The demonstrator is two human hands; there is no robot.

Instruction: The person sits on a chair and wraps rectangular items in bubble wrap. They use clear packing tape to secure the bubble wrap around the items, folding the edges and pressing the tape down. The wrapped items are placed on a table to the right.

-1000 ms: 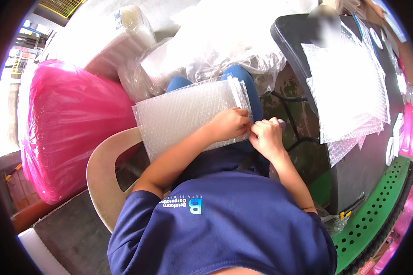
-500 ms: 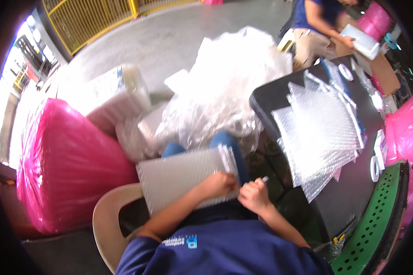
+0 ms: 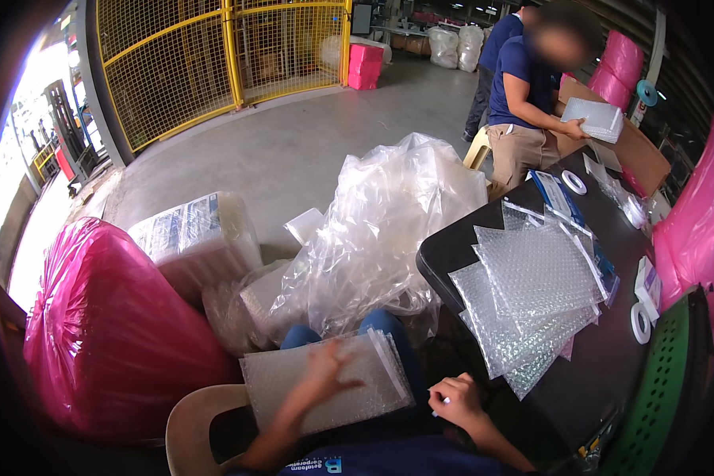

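Note:
A stack of clear bubble-wrap pouches (image 3: 293, 397) lies across my lap, with a flap strip along its right edge. My left hand (image 3: 331, 371) is over the stack, fingers spread, slightly blurred, holding nothing; whether it touches the plastic I cannot tell. To the right of the lap, my right hand (image 3: 456, 399) is closed around a small white piece, mostly hidden by the fingers. More bubble-wrap pouches (image 3: 539, 274) are fanned out in an uneven pile on the black table (image 3: 444, 246) at my right.
A full pink plastic bag (image 3: 119, 333) stands at my left. Ahead are a wrapped bundle (image 3: 194, 238) and a heap of clear plastic sheeting (image 3: 397, 214). White tape rolls (image 3: 640, 323) lie on the table. A co-worker (image 3: 523, 103) beyond it holds a bubble-wrap pouch (image 3: 593, 119).
My left hand has shifted left from the pouch's flap edge and its fingers have spread. My right hand stays closed beside the lap. The view has tilted up, showing more floor and fence.

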